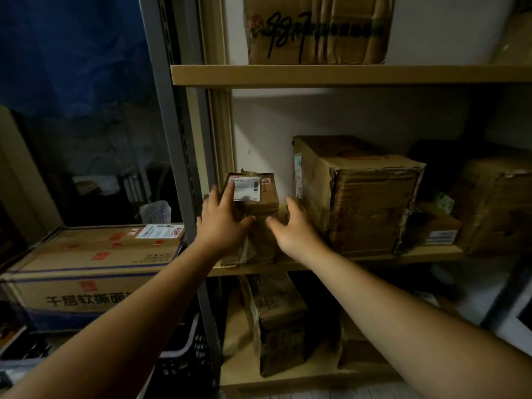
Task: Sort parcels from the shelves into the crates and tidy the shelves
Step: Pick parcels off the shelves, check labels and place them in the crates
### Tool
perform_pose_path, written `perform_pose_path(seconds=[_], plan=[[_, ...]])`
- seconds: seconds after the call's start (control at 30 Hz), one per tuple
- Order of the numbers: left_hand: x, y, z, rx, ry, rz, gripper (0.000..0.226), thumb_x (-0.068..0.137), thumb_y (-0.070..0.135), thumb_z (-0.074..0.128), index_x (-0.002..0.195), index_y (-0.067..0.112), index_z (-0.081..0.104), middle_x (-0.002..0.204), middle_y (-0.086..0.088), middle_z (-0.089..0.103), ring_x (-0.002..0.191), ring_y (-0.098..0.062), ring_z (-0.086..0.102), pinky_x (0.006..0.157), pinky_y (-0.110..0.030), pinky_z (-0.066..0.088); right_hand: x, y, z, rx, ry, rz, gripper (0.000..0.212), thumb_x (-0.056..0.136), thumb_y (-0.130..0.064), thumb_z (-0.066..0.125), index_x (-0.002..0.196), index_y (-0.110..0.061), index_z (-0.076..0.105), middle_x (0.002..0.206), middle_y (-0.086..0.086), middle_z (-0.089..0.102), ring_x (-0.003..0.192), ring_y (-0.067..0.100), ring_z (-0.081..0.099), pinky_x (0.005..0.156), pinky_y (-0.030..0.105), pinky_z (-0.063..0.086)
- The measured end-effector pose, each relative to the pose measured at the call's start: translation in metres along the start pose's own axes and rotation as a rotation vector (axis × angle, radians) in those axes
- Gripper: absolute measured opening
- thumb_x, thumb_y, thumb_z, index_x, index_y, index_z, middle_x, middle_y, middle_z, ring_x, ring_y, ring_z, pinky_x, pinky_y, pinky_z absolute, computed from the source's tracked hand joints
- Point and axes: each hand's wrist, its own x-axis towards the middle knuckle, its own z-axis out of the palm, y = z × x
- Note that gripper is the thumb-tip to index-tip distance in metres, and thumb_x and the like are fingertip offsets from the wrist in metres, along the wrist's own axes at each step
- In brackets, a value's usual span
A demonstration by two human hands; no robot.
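Left hand [221,226] and right hand [293,228] reach in, fingers [230,191] spread wide and gripping nothing. The small parcel [259,194] sits under the left fingertips, on the shelf [426,256]. Best to clamp both sides evenly, avoiding the big box [368,203] just right of the right fingers.

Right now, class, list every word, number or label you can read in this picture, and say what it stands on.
"千层软撕面", the rest hidden: front of the large carton at left.
Black handwriting on the top-shelf box: illegible.
Shipping labels on the small box and the large carton: too small to read.
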Motion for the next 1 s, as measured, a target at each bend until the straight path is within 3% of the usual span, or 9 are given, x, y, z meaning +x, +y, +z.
perform_pose_path(seconds=[0.13,0.2,0.27,0.4,0.5,0.63,0.73,0.83,1.0], plan=[[-0.003,0.031,0.003,0.033,0.042,0.186,0.082,0.088,0.038,0.060,0.150,0.032,0.007,0.160,0.000,-0.003,0.146,-0.021,-0.009,0.117,-0.047,0.000,-0.006,-0.003,-0.025,-0.063,0.138,-0.116,0.058,0.093,-0.025,0.056,0.146,-0.026,0.032,0.151,0.000,0.031,0.138,0.021,0.032,0.111,0.046,0.034],[-0.002,0.046,0.007,0.045,0.022,0.241,0.081,0.089,0.039,0.059,0.151,0.031,0.007,0.160,-0.001,-0.002,0.146,-0.021,-0.009,0.117,-0.045,0.001,-0.013,-0.006,-0.040,-0.080,0.193,-0.177,0.052,0.094,-0.021,0.056,0.142,-0.023,0.039,0.146,0.001,0.036,0.134,0.017,0.037,0.109,0.039,0.038],[0.000,0.059,0.011,0.048,-0.026,0.314,0.081,0.089,0.040,0.058,0.151,0.030,0.007,0.160,-0.002,-0.002,0.146,-0.022,-0.008,0.119,-0.045,0.004,-0.020,-0.010,-0.054,-0.125,0.266,-0.216,0.046,0.094,-0.019,0.055,0.138,-0.021,0.044,0.141,0.001,0.040,0.127,0.013,0.041,0.104,0.031,0.042],[0.001,0.080,0.022,-0.082,-0.140,0.383,0.083,0.088,0.036,0.062,0.151,0.030,0.008,0.160,0.001,-0.002,0.147,-0.021,-0.004,0.119,-0.045,0.010,-0.026,-0.015,-0.080,-0.239,0.412,-0.262,0.036,0.092,-0.019,0.058,0.129,-0.020,0.053,0.128,0.000,0.050,0.112,0.010,0.051,0.096,0.033,0.049],[0.003,0.088,0.030,-0.190,-0.233,0.388,0.086,0.086,0.031,0.065,0.151,0.029,0.007,0.160,0.002,0.000,0.146,-0.022,0.005,0.118,-0.044,0.016,-0.025,-0.019,-0.098,-0.420,0.511,-0.281,0.040,0.091,-0.018,0.059,0.131,-0.019,0.052,0.131,0.002,0.048,0.118,0.017,0.048,0.095,0.024,0.041],[0.003,0.094,0.046,-0.328,-0.353,0.312,0.089,0.084,0.024,0.067,0.151,0.029,0.009,0.158,0.002,0.010,0.143,-0.021,0.020,0.114,-0.048,0.028,-0.011,-0.018,-0.132,-0.847,0.401,-0.108,0.070,0.092,-0.035,0.057,0.150,-0.029,0.019,0.154,0.001,0.018,0.143,0.024,0.012,0.116,0.042,0.018],[-0.002,0.095,0.055,-0.497,-0.460,0.198,0.087,0.085,0.018,0.066,0.150,0.028,0.010,0.150,0.000,0.029,0.136,-0.023,0.034,0.107,-0.040,0.037,0.003,-0.008,-0.147,-1.020,0.249,0.023,0.078,0.091,-0.047,0.053,0.151,-0.035,0.006,0.160,0.001,0.001,0.147,0.027,-0.003,0.118,0.051,0.006],[-0.012,0.099,0.073,-0.616,-0.494,0.118,0.077,0.089,0.013,0.060,0.150,0.025,0.013,0.138,-0.002,0.042,0.127,-0.023,0.044,0.089,-0.029,0.041,0.011,0.008,-0.156,-1.054,0.221,-0.060,0.069,0.093,-0.048,0.050,0.150,-0.035,0.014,0.160,0.002,0.008,0.147,0.028,-0.002,0.117,0.055,0.002],[-0.011,0.104,0.097,-0.738,-0.417,0.018,0.072,0.091,0.013,0.056,0.149,0.031,0.016,0.133,0.011,0.042,0.120,-0.016,0.046,0.095,-0.038,0.044,0.026,0.013,-0.175,-1.051,0.203,-0.248,0.052,0.094,-0.050,0.046,0.141,-0.034,0.030,0.151,-0.002,0.031,0.143,0.027,0.017,0.116,0.056,0.003]])
